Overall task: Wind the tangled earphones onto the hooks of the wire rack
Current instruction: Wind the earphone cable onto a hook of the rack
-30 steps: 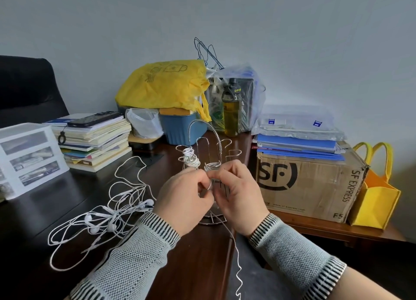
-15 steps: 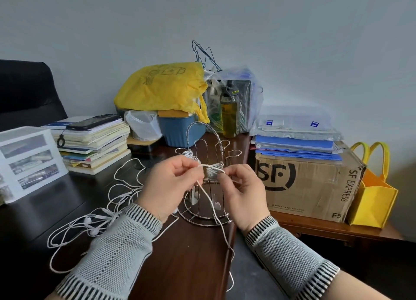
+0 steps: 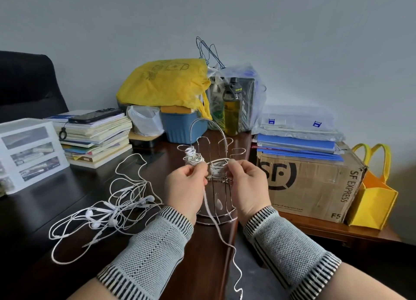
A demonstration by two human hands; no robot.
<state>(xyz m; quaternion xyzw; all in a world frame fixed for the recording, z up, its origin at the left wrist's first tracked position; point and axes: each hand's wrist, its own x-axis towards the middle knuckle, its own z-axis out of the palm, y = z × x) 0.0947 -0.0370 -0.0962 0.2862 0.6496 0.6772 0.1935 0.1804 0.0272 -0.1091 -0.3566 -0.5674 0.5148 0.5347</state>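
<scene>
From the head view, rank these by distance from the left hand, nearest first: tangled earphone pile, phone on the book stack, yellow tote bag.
Measured from the left hand:
1. Tangled earphone pile, on the desk just to its left.
2. Phone, atop the book stack, back left.
3. Yellow tote bag, far right, beyond the cardboard box.

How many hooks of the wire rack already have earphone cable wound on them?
2. One white coil sits on the left hook of the chrome wire rack; another on the front hook between both hands. Hooks behind appear bare, though partly hidden.
</scene>
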